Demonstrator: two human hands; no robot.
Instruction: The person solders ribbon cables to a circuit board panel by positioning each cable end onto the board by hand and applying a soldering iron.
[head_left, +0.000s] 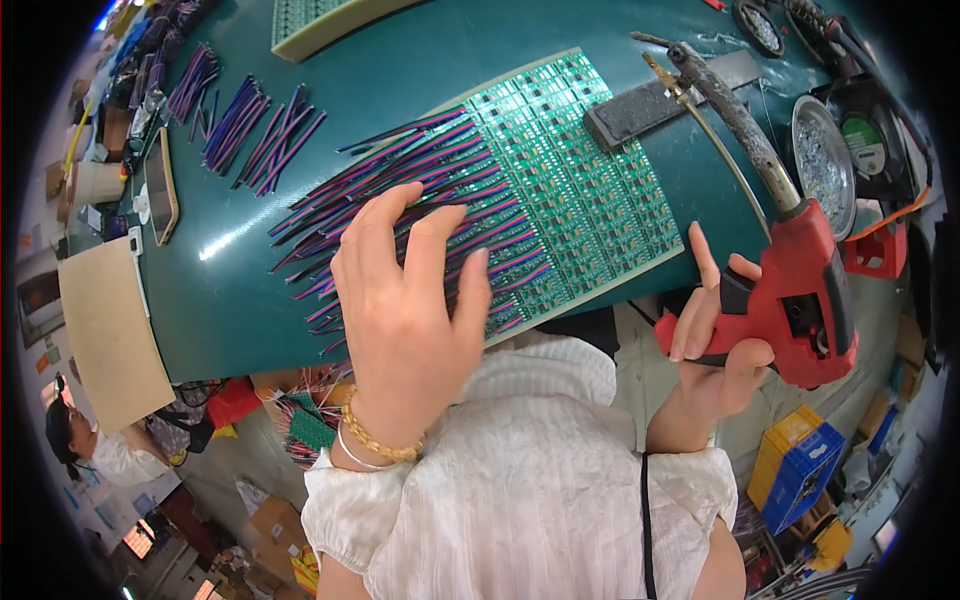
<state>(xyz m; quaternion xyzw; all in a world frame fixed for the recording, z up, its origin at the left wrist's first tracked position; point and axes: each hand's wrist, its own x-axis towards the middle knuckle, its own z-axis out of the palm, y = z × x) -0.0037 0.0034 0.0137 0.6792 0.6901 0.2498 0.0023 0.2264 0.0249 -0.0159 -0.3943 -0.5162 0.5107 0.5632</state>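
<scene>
My left hand [400,290] hovers over or rests on rows of multicoloured wires [400,165], its fingers spread and bent; I see nothing gripped in it. The wires lie across the left part of a large green circuit board panel [590,170], their right ends at its rows of small parts. At the right, my right hand [712,330] is wrapped round the handle of a red and black soldering gun [805,270], its index finger stretched out. The gun's dark barrel [735,120] and thin brass tube [715,130] point up and left, past the panel's right side.
A dark grey bar [670,100] lies at the panel's far right corner. Bundles of loose wires [235,125] and a phone [161,190] are on the green table at left. A round metal dish [823,165] stands at right. Another person [95,445] is at far left.
</scene>
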